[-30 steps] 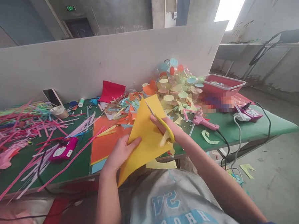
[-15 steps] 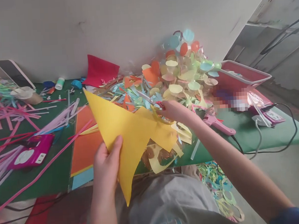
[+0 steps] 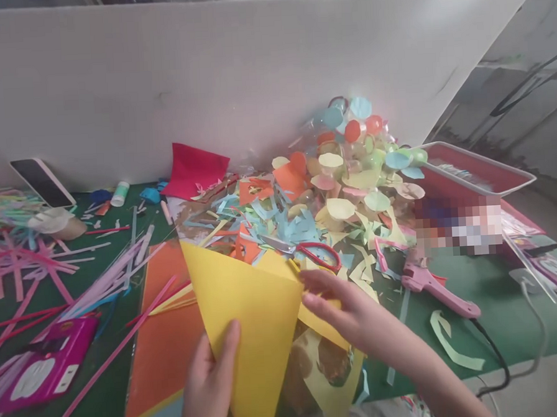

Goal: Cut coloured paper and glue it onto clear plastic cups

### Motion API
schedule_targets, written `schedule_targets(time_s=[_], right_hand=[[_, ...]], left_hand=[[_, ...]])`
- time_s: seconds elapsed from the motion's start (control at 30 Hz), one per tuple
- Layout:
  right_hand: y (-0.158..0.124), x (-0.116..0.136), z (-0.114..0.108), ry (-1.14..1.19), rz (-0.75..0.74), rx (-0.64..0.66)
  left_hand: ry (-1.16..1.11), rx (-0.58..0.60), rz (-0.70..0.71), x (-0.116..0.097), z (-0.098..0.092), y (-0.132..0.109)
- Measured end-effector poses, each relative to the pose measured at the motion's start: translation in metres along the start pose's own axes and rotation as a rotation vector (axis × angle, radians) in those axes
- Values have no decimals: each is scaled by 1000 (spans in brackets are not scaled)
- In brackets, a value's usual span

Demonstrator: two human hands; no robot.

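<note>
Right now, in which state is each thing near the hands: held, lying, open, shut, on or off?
yellow paper: folded, held up.
left hand: shut on the yellow paper, thumb in front.
right hand: open, fingertips on the paper's right edge.
scissors: lying on the scraps, in no hand, blades look shut.
phone: leaning on the board, screen dark.
glue gun: lying on the table, cord attached.
</note>
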State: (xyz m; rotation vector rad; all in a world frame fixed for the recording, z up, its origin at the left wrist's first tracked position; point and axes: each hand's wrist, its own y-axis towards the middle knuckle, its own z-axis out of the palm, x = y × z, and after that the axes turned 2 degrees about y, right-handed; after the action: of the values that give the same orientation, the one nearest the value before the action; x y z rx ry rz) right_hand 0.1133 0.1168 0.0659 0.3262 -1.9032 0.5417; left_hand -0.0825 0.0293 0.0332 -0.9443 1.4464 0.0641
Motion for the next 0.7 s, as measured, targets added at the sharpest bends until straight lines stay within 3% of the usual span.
schedule_targets(time_s=[0.07,0.13,0.3,0.4,0.5,0.7], right_hand=[[0,-7,5,163,44,78],[4,-11,9,259,69,68],[15,-15,13,405,62,-152],[17,-16,17,404,72,-254],[18,-12,21,410,64,-287],[13,4,15,428,45,-303]], left_hand=[[6,59,-8,-3,7,3],[5,92,13,-7,14,6],[46,38,318,-12,27,10],[143,109,422,-3,34,3],[220,169,401,4,41,-4],[147,126,310,0,38,1]])
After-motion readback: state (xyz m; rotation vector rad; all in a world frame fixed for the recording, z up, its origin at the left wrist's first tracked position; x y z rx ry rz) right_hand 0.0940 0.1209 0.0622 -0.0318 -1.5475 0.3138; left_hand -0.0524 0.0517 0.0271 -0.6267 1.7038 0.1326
